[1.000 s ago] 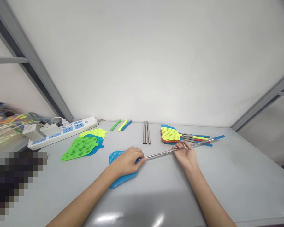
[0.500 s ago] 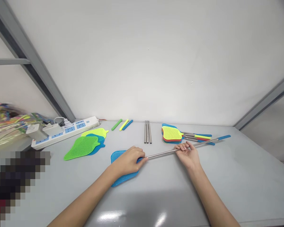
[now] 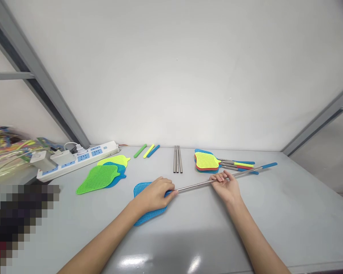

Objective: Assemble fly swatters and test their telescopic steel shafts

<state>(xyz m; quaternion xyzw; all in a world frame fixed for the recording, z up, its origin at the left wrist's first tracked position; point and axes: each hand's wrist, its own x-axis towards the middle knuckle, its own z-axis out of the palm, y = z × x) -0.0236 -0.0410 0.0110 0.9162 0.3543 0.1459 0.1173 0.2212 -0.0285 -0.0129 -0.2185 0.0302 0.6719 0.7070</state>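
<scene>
A blue fly swatter [image 3: 144,219] with an extended metal telescopic shaft and a blue grip lies slanted across the grey table. My left hand [image 3: 157,194] is closed over the neck where the mesh head meets the shaft, hiding part of the head. Farther along, my right hand [image 3: 225,184] pinches the shaft between thumb and fingers, palm turned up. Just beyond it lies a stack of fly swatters [image 3: 207,160] with yellow, red and blue heads and shafts pointing right.
Loose green, blue and yellow swatter heads [image 3: 98,179] overlap at left. Behind them is a white power strip [image 3: 74,167] with plugs. Three coloured grips [image 3: 148,150] and three metal tubes [image 3: 177,160] lie near the wall. Bagged colourful items [image 3: 11,152] sit far left.
Both hands keep the same hold on the blue fly swatter. The view has shifted very slightly; nothing else has visibly moved.
</scene>
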